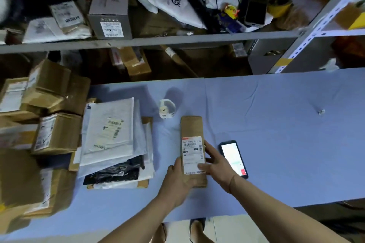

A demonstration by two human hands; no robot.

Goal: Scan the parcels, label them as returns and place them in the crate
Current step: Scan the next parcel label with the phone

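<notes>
A long brown cardboard parcel (192,126) with a white shipping label lies on the blue table (276,124), near the front middle. My left hand (177,179) grips its near left edge. My right hand (216,165) rests on its right side, fingers on the label. Just right of that hand lies a handheld scanner phone (234,159), screen lit and face up. A roll of white labels (166,109) stands behind the parcel. No crate is in view.
A pile of white and black mailer bags (112,140) lies left of the parcel. Brown boxes (57,134) are stacked at the far left. Grey metal shelves (158,40) full of parcels stand behind the table.
</notes>
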